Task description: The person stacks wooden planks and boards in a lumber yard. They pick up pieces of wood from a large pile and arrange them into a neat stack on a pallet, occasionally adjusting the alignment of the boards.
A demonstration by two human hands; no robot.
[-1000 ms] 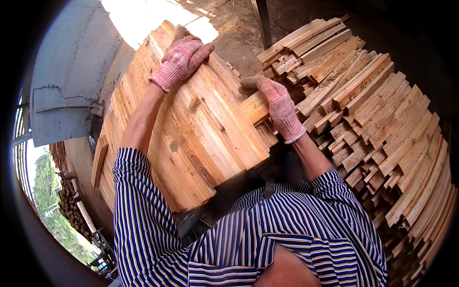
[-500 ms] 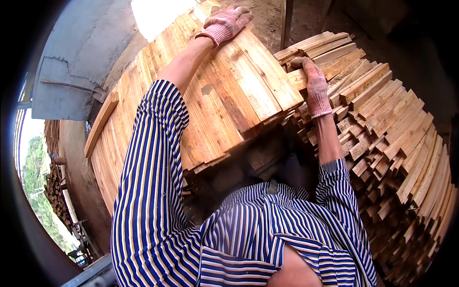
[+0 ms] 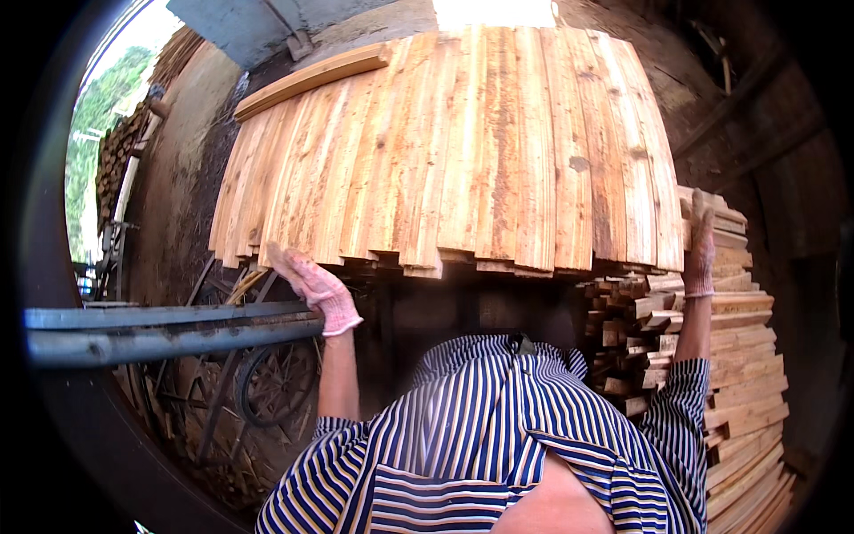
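Note:
A broad layer of light wooden planks (image 3: 498, 151), laid side by side, stretches across in front of me. My left hand (image 3: 316, 287), in a pinkish-white work glove, is at its near edge on the left. Its fingers extend together against the plank ends, without wrapping round any. My right hand (image 3: 700, 245), gloved as well, lies along the right side of the planks. Those fingers point away from me, straight and flat against the outer plank. One loose wooden strip (image 3: 311, 80) rests on top at the far left corner.
A tall pile of wooden strips (image 3: 747, 392) stands at my right. Blue metal rails (image 3: 178, 334) run in from the left, above a spoked wheel (image 3: 277, 383). Round logs (image 3: 124, 156) are stacked farther off at left, and a grey-blue panel (image 3: 240, 27) stands behind the planks.
My left hand has moved from the top of the planks to their near left edge. The right one has left a strip on the pile for the planks' right side. The view has turned left.

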